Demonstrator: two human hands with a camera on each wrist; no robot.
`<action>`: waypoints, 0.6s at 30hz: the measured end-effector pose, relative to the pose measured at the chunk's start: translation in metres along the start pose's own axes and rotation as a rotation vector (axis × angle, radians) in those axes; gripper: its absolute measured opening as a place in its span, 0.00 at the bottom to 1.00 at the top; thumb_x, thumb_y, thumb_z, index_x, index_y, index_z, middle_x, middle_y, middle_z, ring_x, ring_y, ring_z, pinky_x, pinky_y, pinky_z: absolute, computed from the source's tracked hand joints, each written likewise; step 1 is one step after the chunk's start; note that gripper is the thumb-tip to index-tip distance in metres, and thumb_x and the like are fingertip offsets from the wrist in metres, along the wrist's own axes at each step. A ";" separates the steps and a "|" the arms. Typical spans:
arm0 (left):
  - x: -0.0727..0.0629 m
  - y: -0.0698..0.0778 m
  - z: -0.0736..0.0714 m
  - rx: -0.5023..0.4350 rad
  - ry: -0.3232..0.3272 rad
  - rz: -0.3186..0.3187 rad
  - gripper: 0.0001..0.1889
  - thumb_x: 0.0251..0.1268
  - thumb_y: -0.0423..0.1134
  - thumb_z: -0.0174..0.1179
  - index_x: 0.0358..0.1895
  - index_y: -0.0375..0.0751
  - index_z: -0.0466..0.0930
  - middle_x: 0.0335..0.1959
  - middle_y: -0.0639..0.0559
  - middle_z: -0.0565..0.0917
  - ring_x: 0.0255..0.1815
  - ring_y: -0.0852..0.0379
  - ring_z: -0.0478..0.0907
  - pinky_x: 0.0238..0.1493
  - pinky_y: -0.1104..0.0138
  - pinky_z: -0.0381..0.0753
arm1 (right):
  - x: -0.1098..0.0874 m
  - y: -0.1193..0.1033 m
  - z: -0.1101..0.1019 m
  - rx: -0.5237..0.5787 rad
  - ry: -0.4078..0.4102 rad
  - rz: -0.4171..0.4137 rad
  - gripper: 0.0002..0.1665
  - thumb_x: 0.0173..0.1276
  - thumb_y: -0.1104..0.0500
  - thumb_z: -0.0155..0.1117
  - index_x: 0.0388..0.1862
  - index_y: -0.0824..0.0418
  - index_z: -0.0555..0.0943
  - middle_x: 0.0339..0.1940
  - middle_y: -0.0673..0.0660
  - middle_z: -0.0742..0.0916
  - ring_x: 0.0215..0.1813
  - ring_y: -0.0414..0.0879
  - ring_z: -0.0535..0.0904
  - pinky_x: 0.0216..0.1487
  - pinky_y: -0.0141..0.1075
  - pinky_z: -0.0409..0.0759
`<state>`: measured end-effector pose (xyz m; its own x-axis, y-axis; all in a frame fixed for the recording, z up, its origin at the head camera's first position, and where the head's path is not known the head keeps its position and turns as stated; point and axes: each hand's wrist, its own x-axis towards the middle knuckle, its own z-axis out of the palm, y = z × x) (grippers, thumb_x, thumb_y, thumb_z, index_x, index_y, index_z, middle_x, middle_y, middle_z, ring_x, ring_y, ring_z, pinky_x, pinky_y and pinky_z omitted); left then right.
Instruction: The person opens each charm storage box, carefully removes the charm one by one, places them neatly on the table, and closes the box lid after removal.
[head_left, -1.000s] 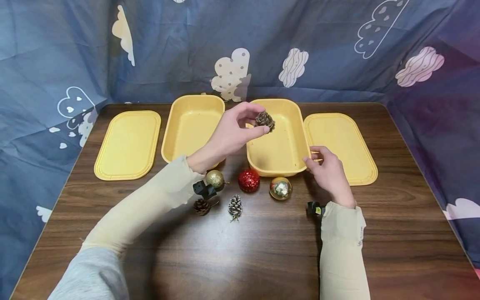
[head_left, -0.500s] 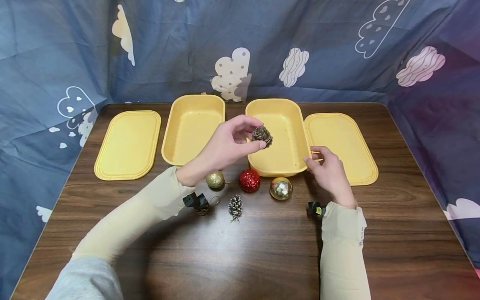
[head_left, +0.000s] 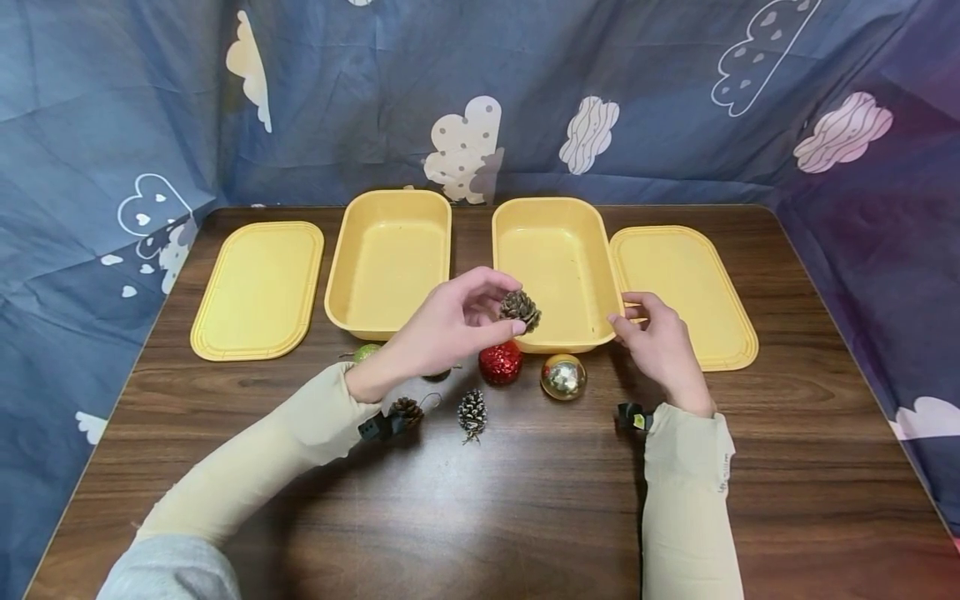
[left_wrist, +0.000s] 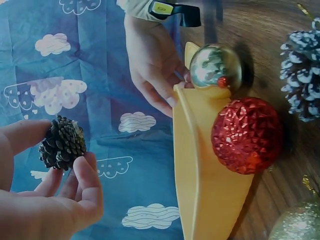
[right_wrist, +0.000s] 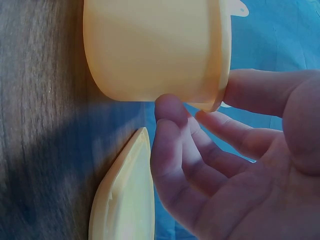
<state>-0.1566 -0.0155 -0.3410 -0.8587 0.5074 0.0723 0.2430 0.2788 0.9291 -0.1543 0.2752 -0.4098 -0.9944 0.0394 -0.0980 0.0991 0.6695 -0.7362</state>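
Note:
My left hand (head_left: pixel 468 321) pinches a brown pine cone (head_left: pixel 521 311) between thumb and fingertips, above the near left corner of the right yellow container (head_left: pixel 555 343). In the left wrist view the pine cone (left_wrist: pixel 62 143) is raised well off the table. My right hand (head_left: pixel 660 342) holds that container by its right side near the front corner, thumb at the rim and curled fingers against the outer wall (right_wrist: pixel 150 60). Close in front of the container lie a red glittery ball (head_left: pixel 500 363) and a shiny gold ball (head_left: pixel 563 377). A frosted pine cone (head_left: pixel 472 414) lies nearer to me.
A second yellow container (head_left: pixel 390 275) stands to the left. Flat yellow lids lie at far left (head_left: pixel 258 292) and right (head_left: pixel 686 292). Under my left wrist are another brown pine cone (head_left: pixel 407 411) and a partly hidden green ball (head_left: pixel 366 352). A blue cloud-print cloth (head_left: pixel 337 108) hangs behind.
My left hand has come toward me and slightly left with the pine cone, from over the right container to its near edge. The green ball now shows. My right hand has stayed put.

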 end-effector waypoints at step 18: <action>-0.014 -0.016 0.012 0.101 -0.063 0.037 0.20 0.58 0.39 0.68 0.54 0.42 0.77 0.45 0.52 0.79 0.40 0.60 0.78 0.44 0.71 0.82 | 0.000 0.001 0.001 0.004 0.010 -0.003 0.31 0.73 0.49 0.53 0.67 0.67 0.68 0.50 0.69 0.81 0.45 0.59 0.82 0.33 0.26 0.75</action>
<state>-0.1433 -0.0174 -0.3609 -0.8193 0.5678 0.0800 0.3210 0.3386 0.8845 -0.1545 0.2750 -0.4110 -0.9950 0.0446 -0.0893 0.0962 0.6667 -0.7391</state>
